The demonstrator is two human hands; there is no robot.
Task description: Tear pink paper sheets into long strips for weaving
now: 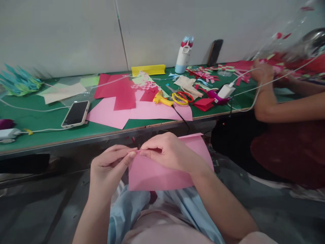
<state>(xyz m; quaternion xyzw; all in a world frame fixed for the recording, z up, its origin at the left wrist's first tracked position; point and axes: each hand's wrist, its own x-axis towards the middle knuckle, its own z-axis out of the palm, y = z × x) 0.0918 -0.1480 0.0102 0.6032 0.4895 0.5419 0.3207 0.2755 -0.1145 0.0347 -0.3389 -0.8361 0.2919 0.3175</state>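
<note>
A sheet of pink paper point(162, 174) is held above my lap, in front of the table edge. My left hand point(111, 166) pinches its upper left corner between thumb and fingers. Right beside it, my right hand point(169, 150) grips the same top edge, fingertips close to those of the left. Along that edge runs a narrow folded strip, which shows at the upper right of the sheet. My right hand hides the middle of the fold.
On the green table point(50, 117) lie a phone point(76, 114), pink and red papers point(111, 89), a yellow glue gun point(162, 99) with a black cord, and scissors point(182, 97). A bottle point(184, 56) stands behind. At the right, a co-worker's arms point(266, 98) reach over the table near white cables.
</note>
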